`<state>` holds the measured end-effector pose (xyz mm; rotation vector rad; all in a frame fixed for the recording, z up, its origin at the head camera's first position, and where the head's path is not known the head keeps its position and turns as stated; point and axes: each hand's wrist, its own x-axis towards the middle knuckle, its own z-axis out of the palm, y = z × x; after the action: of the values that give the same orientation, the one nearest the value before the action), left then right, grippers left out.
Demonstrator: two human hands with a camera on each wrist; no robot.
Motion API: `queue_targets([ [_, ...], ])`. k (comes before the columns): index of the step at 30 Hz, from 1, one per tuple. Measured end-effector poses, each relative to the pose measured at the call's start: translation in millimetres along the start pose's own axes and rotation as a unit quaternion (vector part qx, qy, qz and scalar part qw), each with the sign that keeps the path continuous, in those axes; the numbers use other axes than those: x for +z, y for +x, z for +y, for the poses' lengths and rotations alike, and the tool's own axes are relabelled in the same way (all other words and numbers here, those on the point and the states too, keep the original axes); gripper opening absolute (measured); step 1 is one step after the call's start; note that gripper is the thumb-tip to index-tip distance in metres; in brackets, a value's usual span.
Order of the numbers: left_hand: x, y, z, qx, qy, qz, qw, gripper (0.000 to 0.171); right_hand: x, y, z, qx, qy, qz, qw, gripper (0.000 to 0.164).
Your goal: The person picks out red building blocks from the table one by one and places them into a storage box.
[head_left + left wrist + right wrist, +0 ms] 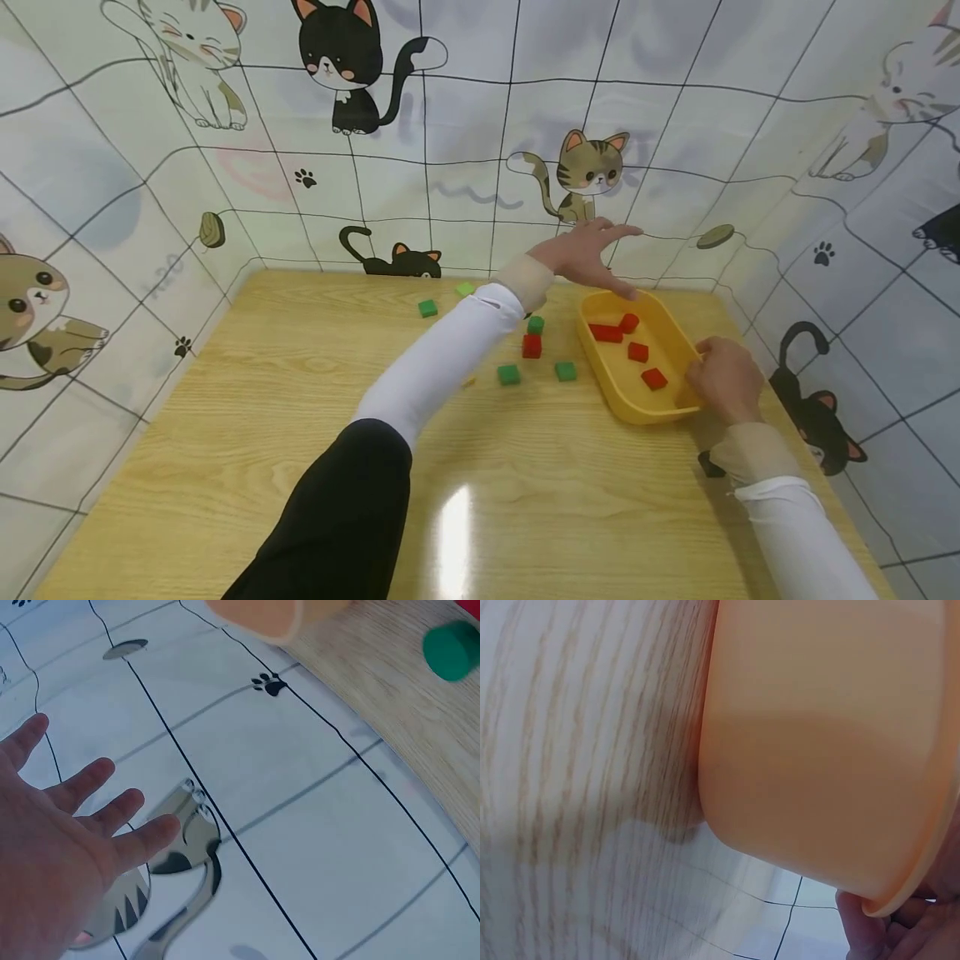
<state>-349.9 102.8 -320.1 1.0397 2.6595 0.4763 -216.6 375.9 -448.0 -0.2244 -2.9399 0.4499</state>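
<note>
A yellow plastic tray [633,410] stands toward the right side of the table, with several red blocks [606,333] inside. My right hand [727,379] grips its right rim; in the right wrist view the fingers [862,926] curl at the rim beside the tray's outer wall [817,772]. Over the tray's far left corner, my left hand [588,254] is spread with nothing in it. In the left wrist view those fingers [90,784] are apart, and the tray [262,616] shows only at the top edge. Whether the left thumb touches the rim, I cannot tell.
Left of the tray lie a red block [532,346], a round green block [536,325] and several flat green ones [508,375]. A light green piece [465,289] is farther back. A small yellow piece [468,382] is partly hidden by the left arm. Cat-print cloth [465,183] encloses the table.
</note>
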Motion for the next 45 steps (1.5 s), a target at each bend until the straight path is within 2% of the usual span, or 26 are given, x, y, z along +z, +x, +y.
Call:
queue_targets([
  [10, 4.2, -23.6, -36.9, -0.022, -0.014, 0.027, 0.9993, 0.113, 1, 0, 2, 0.001, 0.002, 0.005, 1.0, 0.039],
  [20, 20.5, -47.7, -53.4, -0.042, 0.008, 0.036, 0.9984, 0.115, 0, 2, 0, 0.003, -0.002, 0.003, 1.0, 0.04],
  [31, 56.3, -67.7, -69.2, -0.058, -0.003, 0.016, 0.9982, 0.111, 3, 2, 3, 0.004, 0.0, 0.0, 1.0, 0.04],
  [39, 87.1, -74.4, -70.7, -0.052, -0.013, 0.004, 0.9985, 0.105, 4, 0, 3, 0.009, 0.002, 0.002, 1.0, 0.04],
  [45, 103.4, -79.1, -70.3, -0.054, 0.007, -0.003, 0.9985, 0.097, 4, 1, 2, 0.009, 0.0, 0.002, 1.0, 0.041],
])
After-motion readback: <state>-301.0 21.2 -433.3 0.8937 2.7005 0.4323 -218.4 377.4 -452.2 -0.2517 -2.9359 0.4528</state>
